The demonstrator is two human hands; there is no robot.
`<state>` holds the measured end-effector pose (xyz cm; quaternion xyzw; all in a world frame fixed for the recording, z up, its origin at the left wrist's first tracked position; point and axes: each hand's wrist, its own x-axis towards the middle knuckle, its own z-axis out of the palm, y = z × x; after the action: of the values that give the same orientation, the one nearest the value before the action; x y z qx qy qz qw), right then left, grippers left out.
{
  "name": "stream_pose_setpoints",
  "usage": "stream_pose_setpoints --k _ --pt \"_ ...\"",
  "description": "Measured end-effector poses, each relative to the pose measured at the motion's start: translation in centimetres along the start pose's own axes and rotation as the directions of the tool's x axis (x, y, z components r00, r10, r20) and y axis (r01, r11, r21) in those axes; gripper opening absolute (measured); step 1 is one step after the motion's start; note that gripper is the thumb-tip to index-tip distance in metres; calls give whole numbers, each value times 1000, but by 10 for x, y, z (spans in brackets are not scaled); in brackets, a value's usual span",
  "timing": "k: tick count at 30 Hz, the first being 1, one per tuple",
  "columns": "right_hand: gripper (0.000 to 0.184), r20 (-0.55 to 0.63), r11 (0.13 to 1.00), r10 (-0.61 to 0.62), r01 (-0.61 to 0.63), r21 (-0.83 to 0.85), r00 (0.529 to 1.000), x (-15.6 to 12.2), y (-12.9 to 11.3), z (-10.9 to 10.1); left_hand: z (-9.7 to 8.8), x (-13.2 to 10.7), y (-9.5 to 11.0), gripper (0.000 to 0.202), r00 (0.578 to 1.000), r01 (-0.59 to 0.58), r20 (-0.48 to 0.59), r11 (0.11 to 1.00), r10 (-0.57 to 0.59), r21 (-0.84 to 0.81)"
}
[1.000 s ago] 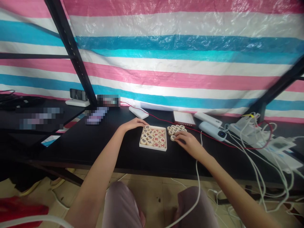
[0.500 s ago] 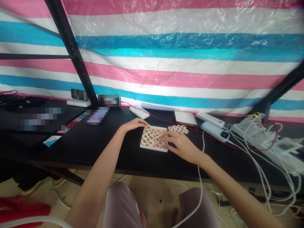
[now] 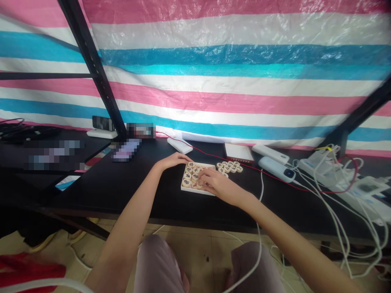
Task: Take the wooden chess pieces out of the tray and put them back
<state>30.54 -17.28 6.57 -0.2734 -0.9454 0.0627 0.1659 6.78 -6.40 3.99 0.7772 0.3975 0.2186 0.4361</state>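
Note:
A shallow white box on the black table holds rows of round Chinese chess pieces, marked with black and red characters. My left hand rests at the box's far left corner, its fingers stretched out and lying near the rim. Over the right half of the box, my right hand has its fingers bent down around a piece; the fingers hide most of it and the pieces beneath. More Chinese chess pieces lie grouped on the table just right of the box.
Behind the box are a white device and a white-topped flat box. To the right lie a white power bank, a light blue device and tangled white cables. A red cable crosses the table.
My right hand has moved left over the box and its fingers have curled in. A red-marked piece shows in the front row where a black-marked one was. My left hand has stayed put.

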Motion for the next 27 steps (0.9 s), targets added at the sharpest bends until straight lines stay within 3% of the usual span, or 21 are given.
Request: stream_pose_setpoints --k 5,8,12,15,19,27 --pt "7 -5 998 30 -30 54 1000 -1 3 1 0 1 -2 31 1000 -8 4 1000 8 0" --pt "11 -104 993 88 -78 92 991 -9 9 -4 0 0 -1 32 1000 3 3 1000 -4 5" --pt "17 -301 957 291 -275 95 908 -41 31 -15 0 0 -1 32 1000 19 0 1000 -19 0" --pt "16 -342 907 398 -420 9 851 -70 49 -18 0 0 0 32 1000 30 6 1000 -30 -2" --pt "14 -290 882 384 -441 -164 877 -89 61 -10 0 -1 3 33 999 41 1 999 -41 0" --pt "21 -294 861 292 -385 -334 910 -81 60 -8 0 1 -1 33 999 39 4 999 -39 -3"
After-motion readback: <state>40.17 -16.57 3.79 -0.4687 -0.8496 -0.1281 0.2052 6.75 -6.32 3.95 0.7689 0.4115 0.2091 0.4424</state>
